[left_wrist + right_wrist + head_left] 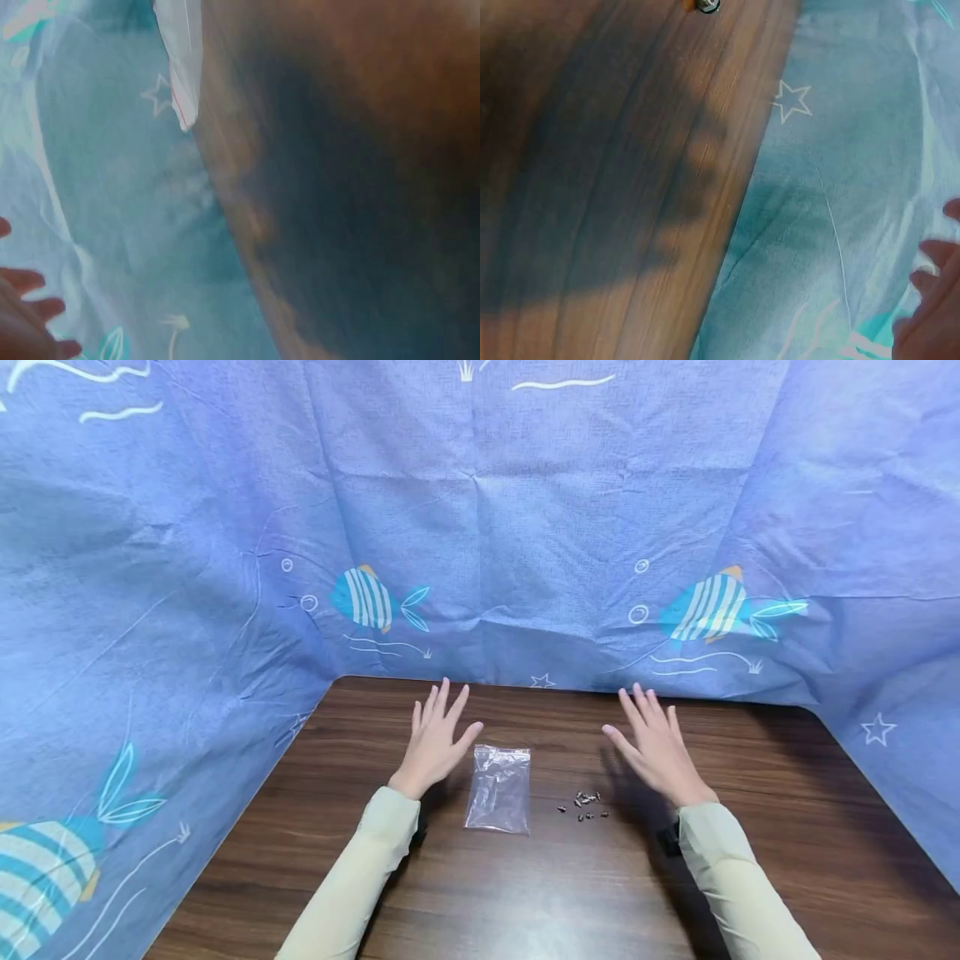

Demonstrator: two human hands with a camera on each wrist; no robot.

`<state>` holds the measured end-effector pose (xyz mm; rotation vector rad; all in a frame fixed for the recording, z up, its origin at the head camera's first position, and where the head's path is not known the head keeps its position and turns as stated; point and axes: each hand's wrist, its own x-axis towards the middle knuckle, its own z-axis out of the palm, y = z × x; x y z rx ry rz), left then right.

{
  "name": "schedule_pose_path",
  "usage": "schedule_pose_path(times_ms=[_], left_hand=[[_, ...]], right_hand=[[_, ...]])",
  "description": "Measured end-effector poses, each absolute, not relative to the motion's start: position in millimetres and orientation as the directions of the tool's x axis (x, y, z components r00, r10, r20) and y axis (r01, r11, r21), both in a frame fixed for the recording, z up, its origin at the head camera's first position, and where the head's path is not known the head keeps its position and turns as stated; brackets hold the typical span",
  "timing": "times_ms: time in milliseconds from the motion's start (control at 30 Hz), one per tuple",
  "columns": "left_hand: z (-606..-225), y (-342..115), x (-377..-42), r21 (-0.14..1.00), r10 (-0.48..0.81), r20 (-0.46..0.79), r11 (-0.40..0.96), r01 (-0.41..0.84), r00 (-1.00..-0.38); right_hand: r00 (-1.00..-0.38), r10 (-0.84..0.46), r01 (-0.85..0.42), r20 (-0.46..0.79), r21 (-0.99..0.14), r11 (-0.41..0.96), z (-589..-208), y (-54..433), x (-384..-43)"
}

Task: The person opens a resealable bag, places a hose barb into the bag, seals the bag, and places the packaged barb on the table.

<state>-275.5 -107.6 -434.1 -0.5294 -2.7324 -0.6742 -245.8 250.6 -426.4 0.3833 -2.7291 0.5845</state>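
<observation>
A clear zip bag [498,792] lies flat on the dark wooden table, its seal at the far end; a corner of the bag [185,64] shows at the top of the left wrist view. To its right several small metal screws [587,799] are scattered in a loose cluster. My left hand [435,745], fingers spread, hovers just left of the bag and holds nothing. Right of the screws, my right hand [658,752] is likewise raised over the table with fingers spread and nothing in it. One small metal piece [708,4] appears at the top edge of the right wrist view.
A blue cloth [551,527] printed with fish and stars hangs behind the table and along both sides. The wooden table top [517,893] ends at this cloth at its far edge. Both hands cast shadows on the wood.
</observation>
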Motion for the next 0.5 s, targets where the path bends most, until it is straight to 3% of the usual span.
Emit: schedule_pose_path(times_ms=[267, 500], left_hand=[[-436.9, -108.1, -254.4, 0.401, 0.511, 0.247, 0.72, 0.567, -0.823], [-444.2, -100.6, -232.6, 0.362, 0.658, 0.16, 0.654, 0.664, -0.735]], right_hand=[[-0.855, -0.444, -0.515, 0.267, -0.335, 0.789, -422.5, 236.5, -260.9], [-0.806, -0.567, -0.589, 0.172, -0.327, 0.739, -433.9, 217.9, -268.3]])
